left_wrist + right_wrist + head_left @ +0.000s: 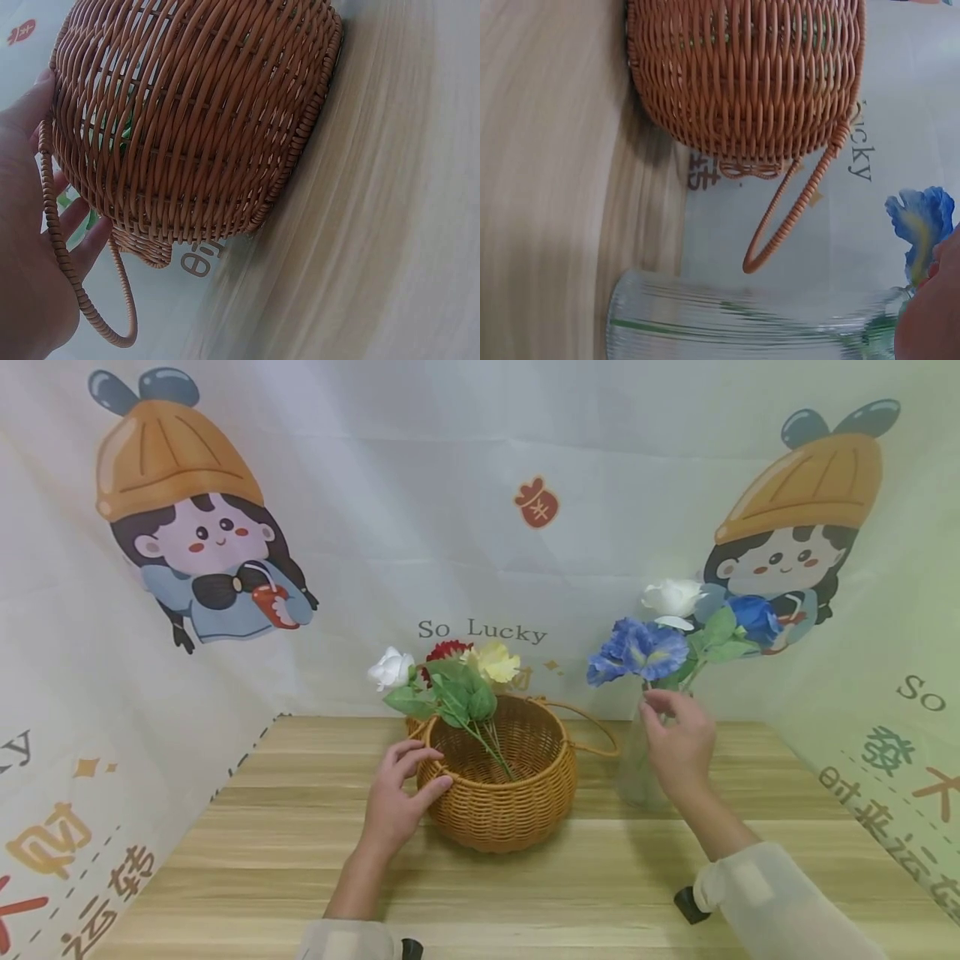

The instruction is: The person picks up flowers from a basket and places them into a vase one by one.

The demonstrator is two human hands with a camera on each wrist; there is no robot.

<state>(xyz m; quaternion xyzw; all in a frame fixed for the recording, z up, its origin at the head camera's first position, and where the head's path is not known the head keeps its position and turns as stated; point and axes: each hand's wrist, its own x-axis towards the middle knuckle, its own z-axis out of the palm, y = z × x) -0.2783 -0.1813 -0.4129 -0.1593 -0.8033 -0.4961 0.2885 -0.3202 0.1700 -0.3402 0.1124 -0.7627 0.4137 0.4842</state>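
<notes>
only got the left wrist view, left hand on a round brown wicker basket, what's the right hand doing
Observer: The right hand pinches a ruffled, yellow-streaked blue flower just below its petals.
Operator: anything standing by that hand
Observer: A clear, ribbed, upright vase with green stems inside.
Operator: and which flowers are in the basket
Observer: A white rose-like flower, a red flower and a ruffled yellow flower, showing above its rim.

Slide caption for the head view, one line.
Left hand touches wicker basket; right hand pinches a blue flower at a glass vase.
</notes>
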